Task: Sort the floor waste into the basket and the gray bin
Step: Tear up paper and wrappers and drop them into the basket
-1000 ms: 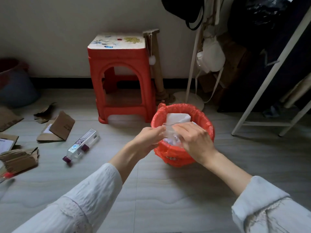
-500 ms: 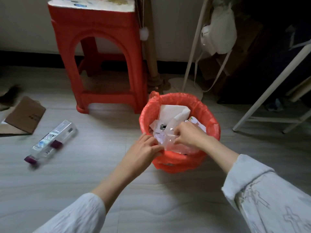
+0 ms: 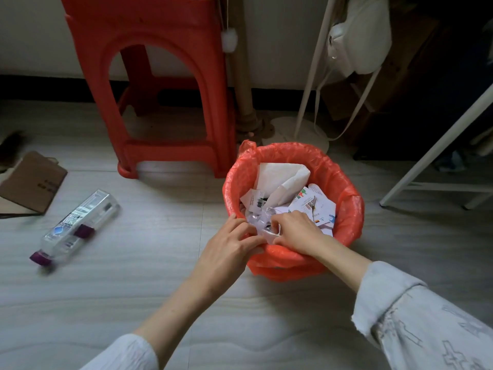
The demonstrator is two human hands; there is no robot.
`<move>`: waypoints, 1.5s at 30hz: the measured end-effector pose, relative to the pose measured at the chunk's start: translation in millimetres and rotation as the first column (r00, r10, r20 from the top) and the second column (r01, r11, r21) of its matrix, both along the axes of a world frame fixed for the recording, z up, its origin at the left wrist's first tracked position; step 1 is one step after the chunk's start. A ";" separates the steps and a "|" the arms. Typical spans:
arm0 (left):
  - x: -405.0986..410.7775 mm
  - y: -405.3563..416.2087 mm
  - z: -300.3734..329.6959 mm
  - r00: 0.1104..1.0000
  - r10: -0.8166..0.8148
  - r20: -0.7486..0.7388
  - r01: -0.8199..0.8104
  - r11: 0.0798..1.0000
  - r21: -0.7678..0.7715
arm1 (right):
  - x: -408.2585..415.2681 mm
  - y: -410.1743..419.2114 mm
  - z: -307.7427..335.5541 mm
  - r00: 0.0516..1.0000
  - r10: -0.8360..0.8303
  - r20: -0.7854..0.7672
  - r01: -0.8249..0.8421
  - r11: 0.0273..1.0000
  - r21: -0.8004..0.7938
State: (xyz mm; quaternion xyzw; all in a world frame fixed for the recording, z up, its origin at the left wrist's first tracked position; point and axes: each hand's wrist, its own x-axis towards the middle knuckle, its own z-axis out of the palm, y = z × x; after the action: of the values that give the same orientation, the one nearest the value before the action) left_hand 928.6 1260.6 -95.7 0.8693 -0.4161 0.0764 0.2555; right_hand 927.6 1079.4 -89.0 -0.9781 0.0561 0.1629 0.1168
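A small basket lined with an orange-red plastic bag point(image 3: 344, 182) stands on the floor, holding white paper and printed cards. My left hand point(image 3: 229, 244) and my right hand point(image 3: 296, 231) meet at its near rim. Both pinch a crumpled piece of clear plastic wrap point(image 3: 262, 222) over the papers inside. A clear plastic bottle pack with purple caps point(image 3: 77, 222) lies on the floor to the left. A piece of brown cardboard point(image 3: 29, 182) lies at the far left. The gray bin is out of view.
A red plastic stool point(image 3: 165, 76) stands just behind and left of the basket. A wooden post point(image 3: 242, 84) and a white stand with a hanging white bag point(image 3: 360, 36) are behind it. A white rack's legs point(image 3: 432, 156) slant at the right.
My view has come closer and tilted down. Both hands have lowered the clear wrap from above the basket's rim into the basket, and my left hand has rejoined the right on it.
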 end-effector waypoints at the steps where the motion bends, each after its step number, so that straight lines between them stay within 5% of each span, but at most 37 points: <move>1: -0.1 0.0 -0.1 1.000 -0.001 0.003 0.001 1.000 -0.007 | -0.8 -3.8 1.1 0.999 -0.032 -0.002 0.032 0.998 0.048; 5: -1.2 -1.0 -0.1 1.000 0.001 0.025 0.000 0.999 -0.034 | -0.1 -10.4 2.5 0.997 -0.074 -0.014 0.075 0.988 0.133; 19: -3.1 -1.3 0.9 1.000 0.014 -0.009 -0.014 0.999 -0.031 | -0.9 0.7 11.5 0.996 0.085 -0.007 -0.085 0.990 -0.112; 25: -1.5 -2.0 -1.8 1.000 0.007 0.005 -0.007 0.999 -0.043 | 3.5 -2.8 16.2 0.823 0.568 0.015 -0.502 0.739 -0.449; 27: -0.9 -2.0 -2.2 1.000 0.001 0.025 0.000 0.999 -0.053 | 3.9 -5.0 13.4 0.766 0.643 -0.012 -0.553 0.650 -0.521; 31: -0.3 -1.0 -1.0 0.999 -0.010 0.039 0.012 0.999 -0.042 | 9.3 -6.2 4.4 0.740 0.672 -0.004 -0.575 0.629 -0.523; 36: 1.1 0.0 -1.4 1.000 -0.012 -0.018 0.012 1.000 0.005 | 7.3 -0.3 14.7 0.834 0.550 -0.037 -0.512 0.748 -0.421; 41: 5.7 3.4 0.0 0.998 -0.063 -0.016 0.064 0.992 0.112 | -21.6 -16.1 27.8 0.963 0.220 0.154 -0.194 0.966 -0.168; 45: 7.0 3.7 6.5 0.994 -0.097 -0.049 0.102 0.989 0.106 | -56.2 -35.4 37.7 0.965 0.066 0.256 -0.027 0.988 -0.153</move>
State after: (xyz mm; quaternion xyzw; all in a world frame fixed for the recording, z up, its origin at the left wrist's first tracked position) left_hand 935.6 1264.3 -89.2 0.8615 -0.4569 0.0219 0.2203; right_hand 871.4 1043.9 -51.3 -0.9980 0.0293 0.0314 0.0465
